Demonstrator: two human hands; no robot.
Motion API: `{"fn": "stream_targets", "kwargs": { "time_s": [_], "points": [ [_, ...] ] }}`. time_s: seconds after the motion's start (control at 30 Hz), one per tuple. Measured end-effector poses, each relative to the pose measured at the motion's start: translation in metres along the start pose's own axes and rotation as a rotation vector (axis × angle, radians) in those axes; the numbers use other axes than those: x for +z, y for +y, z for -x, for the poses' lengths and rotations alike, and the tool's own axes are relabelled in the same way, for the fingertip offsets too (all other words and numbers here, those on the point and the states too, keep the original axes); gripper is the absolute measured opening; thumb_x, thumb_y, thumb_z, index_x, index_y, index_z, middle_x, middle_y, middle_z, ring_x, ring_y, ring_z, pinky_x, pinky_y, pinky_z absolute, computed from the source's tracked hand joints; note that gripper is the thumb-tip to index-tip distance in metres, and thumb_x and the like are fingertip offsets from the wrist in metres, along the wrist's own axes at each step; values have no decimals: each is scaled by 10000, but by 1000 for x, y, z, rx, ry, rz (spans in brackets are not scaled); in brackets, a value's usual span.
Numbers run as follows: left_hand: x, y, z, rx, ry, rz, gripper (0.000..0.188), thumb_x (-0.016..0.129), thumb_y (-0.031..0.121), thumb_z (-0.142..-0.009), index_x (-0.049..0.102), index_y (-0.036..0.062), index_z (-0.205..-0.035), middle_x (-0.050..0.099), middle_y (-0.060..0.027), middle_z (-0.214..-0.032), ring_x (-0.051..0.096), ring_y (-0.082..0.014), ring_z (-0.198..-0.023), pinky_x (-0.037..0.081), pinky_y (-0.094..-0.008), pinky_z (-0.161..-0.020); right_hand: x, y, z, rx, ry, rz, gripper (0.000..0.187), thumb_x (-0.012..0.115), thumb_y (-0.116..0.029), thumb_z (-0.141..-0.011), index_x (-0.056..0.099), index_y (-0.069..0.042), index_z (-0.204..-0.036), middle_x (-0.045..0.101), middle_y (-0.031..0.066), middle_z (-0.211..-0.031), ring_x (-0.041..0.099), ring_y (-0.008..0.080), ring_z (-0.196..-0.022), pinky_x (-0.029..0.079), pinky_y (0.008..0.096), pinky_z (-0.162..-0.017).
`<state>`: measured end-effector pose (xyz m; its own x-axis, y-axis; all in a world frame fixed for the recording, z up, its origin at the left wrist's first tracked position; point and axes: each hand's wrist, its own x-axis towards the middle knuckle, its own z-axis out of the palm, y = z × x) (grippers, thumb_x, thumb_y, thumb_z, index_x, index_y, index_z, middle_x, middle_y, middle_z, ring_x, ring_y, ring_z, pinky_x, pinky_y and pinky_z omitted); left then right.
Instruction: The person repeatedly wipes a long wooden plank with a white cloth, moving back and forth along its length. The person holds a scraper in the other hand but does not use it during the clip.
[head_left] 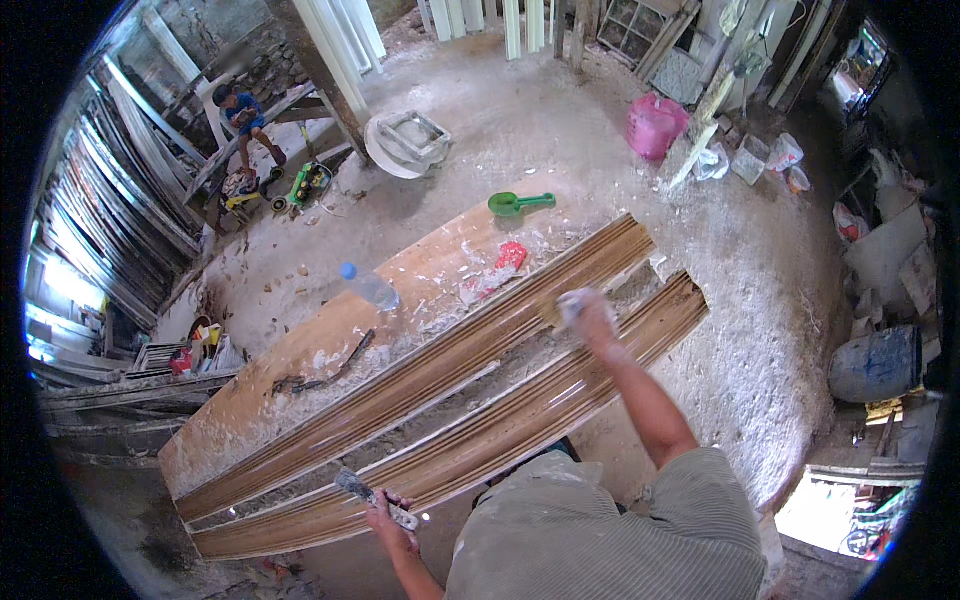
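Note:
Two long, brown profiled mouldings (400, 400) lie side by side across a plywood bench (420, 262), with a rough grey gap between them. Over the far right end of the gap, my right hand (592, 318) is closed around a small yellowish, sponge-like pad (552, 312). White residue coats these fingers, and motion blurs them a little. At the near edge of the closer moulding, my left hand (393, 520) grips a brush (354, 485) by its pale, smeared handle. The dark grey head of the brush points toward the moulding.
Behind the mouldings are a green scoop (520, 204), a red piece (511, 255), a clear bottle (372, 287) and a dark strip (335, 370). A pink sack (656, 126), a white round casting (408, 143) and a blue drum (875, 363) stand farther out. Someone sits (250, 120) far left.

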<state>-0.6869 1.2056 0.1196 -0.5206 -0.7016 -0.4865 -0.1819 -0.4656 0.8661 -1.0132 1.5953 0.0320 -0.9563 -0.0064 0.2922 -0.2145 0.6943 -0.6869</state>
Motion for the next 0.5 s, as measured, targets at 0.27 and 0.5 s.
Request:
{"fn": "stream_targets", "kwargs": {
  "time_s": [0.27,0.5],
  "points": [
    [28,-2,4,-50,-97,-97,137,531,209,-965,514,74,-974,533,-42,-728,547,-141,-599,512,-306,-533,-86,311,-127,-125,314,884,318,638,-283,-855,615,3,-993,600,258,-1046,577,391,-961,434,477,-851],
    [-8,-8,22,-176,-19,-155,134,544,191,-957,514,61,-971,553,-49,-728,533,-140,-514,485,-286,-450,-49,256,-132,-160,211,828,240,633,-261,-830,615,-26,-878,624,206,-844,589,387,-800,447,495,-734]
  ]
}}
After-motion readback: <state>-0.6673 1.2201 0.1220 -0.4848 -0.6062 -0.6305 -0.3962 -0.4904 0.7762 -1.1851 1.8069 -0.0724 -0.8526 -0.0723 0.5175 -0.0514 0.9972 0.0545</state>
